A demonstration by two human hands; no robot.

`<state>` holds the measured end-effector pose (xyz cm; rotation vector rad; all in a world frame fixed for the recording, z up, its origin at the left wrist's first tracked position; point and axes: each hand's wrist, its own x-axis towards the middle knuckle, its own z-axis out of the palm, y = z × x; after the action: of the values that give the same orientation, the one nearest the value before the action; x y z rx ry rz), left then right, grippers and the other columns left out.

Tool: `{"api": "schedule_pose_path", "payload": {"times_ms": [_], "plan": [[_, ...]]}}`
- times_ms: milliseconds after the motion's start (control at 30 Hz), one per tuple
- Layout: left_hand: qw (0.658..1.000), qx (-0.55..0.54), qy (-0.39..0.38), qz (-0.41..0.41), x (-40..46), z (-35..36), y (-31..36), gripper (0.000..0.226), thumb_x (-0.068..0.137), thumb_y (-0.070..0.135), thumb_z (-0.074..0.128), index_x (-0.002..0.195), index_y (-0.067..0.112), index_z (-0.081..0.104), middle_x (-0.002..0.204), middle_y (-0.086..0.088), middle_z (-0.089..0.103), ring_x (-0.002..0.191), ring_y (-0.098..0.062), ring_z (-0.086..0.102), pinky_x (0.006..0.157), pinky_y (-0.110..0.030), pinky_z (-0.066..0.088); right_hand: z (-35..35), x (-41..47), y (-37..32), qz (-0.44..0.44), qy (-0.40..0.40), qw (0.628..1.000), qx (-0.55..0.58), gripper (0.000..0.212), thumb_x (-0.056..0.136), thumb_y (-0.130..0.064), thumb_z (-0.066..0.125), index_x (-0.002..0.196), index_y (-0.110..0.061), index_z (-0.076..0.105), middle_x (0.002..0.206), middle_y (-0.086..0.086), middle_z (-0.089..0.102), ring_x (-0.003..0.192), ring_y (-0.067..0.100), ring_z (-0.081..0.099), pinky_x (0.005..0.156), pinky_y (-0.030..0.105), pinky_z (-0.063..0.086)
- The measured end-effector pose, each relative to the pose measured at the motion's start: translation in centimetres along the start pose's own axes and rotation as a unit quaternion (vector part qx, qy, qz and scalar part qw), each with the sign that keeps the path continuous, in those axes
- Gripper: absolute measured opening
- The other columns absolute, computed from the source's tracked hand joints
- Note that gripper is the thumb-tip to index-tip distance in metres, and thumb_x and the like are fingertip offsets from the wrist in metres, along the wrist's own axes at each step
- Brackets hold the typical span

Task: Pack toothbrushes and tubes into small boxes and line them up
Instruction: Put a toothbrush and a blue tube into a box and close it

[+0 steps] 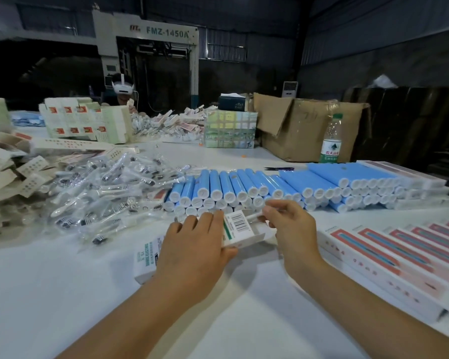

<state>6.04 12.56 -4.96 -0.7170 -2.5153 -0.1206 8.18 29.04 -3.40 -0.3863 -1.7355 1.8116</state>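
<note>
The left hand [197,244] grips the small box [240,230], its open far-right end facing the right hand [289,224], which pinches a white toothbrush [253,217] aimed into it.

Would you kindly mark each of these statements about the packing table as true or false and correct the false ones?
1. The left hand holds a small white box with a barcode on it. True.
2. The blue tubes stand upright in a rack. False: they lie on their sides, stacked, white caps toward the camera.
3. The right hand rests flat on the table. False: it is raised at the box's open end, pinching a white item.
4. The wrapped toothbrushes lie in a loose pile left of the tubes. True.
5. The water bottle lies on its side. False: it stands upright beside the cardboard carton.
</note>
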Motion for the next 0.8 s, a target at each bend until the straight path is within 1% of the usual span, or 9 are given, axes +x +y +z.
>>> {"api": "schedule_pose_path", "payload": {"times_ms": [67, 133, 267, 367, 433, 467, 533, 633, 800], "plan": [[1.000, -0.002, 0.006, 0.004, 0.1, 0.1, 0.4, 0.069, 0.093, 0.063, 0.025, 0.147, 0.025, 0.005, 0.143, 0.008, 0.032, 0.122, -0.018, 0.035, 0.096, -0.034, 0.028, 0.3, -0.5, 0.1, -0.017, -0.012, 0.999, -0.025, 0.018, 0.082, -0.011, 0.070, 0.072, -0.026, 0.073, 0.087, -0.001, 0.072, 0.089, 0.018, 0.066, 0.083, 0.037, 0.055], [1.000, -0.003, 0.009, 0.005, 0.2, 0.2, 0.6, 0.069, 0.093, 0.062, 0.026, 0.146, 0.024, 0.006, 0.142, 0.007, 0.032, 0.121, -0.018, 0.035, 0.096, -0.034, 0.028, 0.3, -0.8, 0.0, -0.055, -0.013, 0.996, -0.065, 0.021, 0.083, -0.012, 0.070, 0.074, -0.031, 0.073, 0.093, -0.002, 0.070, 0.095, 0.021, 0.064, 0.088, 0.045, 0.052], [1.000, -0.001, 0.014, 0.008, 0.2, 0.3, 0.7, 0.068, 0.093, 0.061, 0.027, 0.145, 0.021, 0.009, 0.141, 0.005, 0.034, 0.121, -0.020, 0.035, 0.095, -0.035, 0.029, 0.7, -1.5, 0.3, -0.143, -0.068, 0.975, -0.156, 0.030, 0.091, -0.023, 0.061, 0.104, -0.049, 0.062, 0.101, 0.001, 0.064, 0.098, 0.018, 0.062, 0.088, 0.041, 0.052], [1.000, -0.004, 0.010, -0.003, 0.4, 0.4, 0.2, 0.067, 0.093, 0.060, 0.029, 0.145, 0.022, 0.012, 0.140, 0.004, 0.036, 0.120, -0.021, 0.037, 0.095, -0.036, 0.030, 0.9, -1.4, 0.5, -0.147, -0.094, 0.971, -0.164, 0.033, 0.097, -0.025, 0.049, 0.126, -0.040, 0.054, 0.098, -0.002, 0.069, 0.100, 0.017, 0.062, 0.089, 0.032, 0.050], [1.000, -0.001, 0.007, -0.008, 0.5, 0.5, -0.2, 0.064, 0.094, 0.059, 0.029, 0.144, 0.022, 0.013, 0.138, 0.004, 0.037, 0.120, -0.020, 0.037, 0.094, -0.036, 0.030, 0.5, -1.4, 0.1, -0.162, -0.065, 0.974, -0.144, 0.027, 0.096, -0.019, 0.050, 0.113, -0.038, 0.057, 0.095, -0.007, 0.068, 0.093, 0.003, 0.060, 0.078, 0.010, 0.045], [1.000, -0.001, 0.006, -0.013, 0.6, 0.5, -0.4, 0.064, 0.094, 0.059, 0.028, 0.144, 0.022, 0.013, 0.138, 0.004, 0.037, 0.120, -0.020, 0.037, 0.094, -0.035, 0.030, 0.3, -1.5, -0.1, -0.173, -0.047, 0.975, -0.134, 0.025, 0.095, -0.016, 0.051, 0.103, -0.038, 0.058, 0.093, -0.008, 0.065, 0.086, -0.003, 0.058, 0.071, 0.006, 0.042], [0.999, -0.001, 0.005, -0.033, 0.7, 0.6, -0.8, 0.065, 0.093, 0.060, 0.028, 0.144, 0.022, 0.013, 0.140, 0.004, 0.037, 0.122, -0.020, 0.037, 0.094, -0.035, 0.029, -0.3, -1.7, -0.3, -0.182, -0.026, 0.976, -0.119, 0.024, 0.093, -0.011, 0.055, 0.089, -0.034, 0.060, 0.088, -0.009, 0.063, 0.074, -0.007, 0.054, 0.064, 0.005, 0.041], [0.998, 0.002, 0.011, -0.063, 0.9, 0.4, -1.0, 0.066, 0.093, 0.060, 0.028, 0.144, 0.021, 0.012, 0.141, 0.003, 0.036, 0.124, -0.021, 0.037, 0.094, -0.035, 0.030, -0.7, -1.9, -0.1, -0.154, -0.033, 0.980, -0.118, 0.020, 0.090, -0.009, 0.059, 0.082, -0.027, 0.065, 0.078, -0.010, 0.065, 0.066, -0.005, 0.055, 0.059, 0.007, 0.043], [0.997, 0.005, 0.011, -0.075, 1.0, 0.3, -0.8, 0.068, 0.094, 0.060, 0.028, 0.145, 0.019, 0.011, 0.142, 0.002, 0.034, 0.125, -0.022, 0.036, 0.095, -0.036, 0.031, -0.1, -2.3, 0.1, -0.110, -0.065, 0.986, -0.103, 0.020, 0.088, -0.003, 0.061, 0.099, -0.015, 0.073, 0.081, -0.008, 0.070, 0.060, -0.002, 0.060, 0.056, 0.011, 0.047]]}}
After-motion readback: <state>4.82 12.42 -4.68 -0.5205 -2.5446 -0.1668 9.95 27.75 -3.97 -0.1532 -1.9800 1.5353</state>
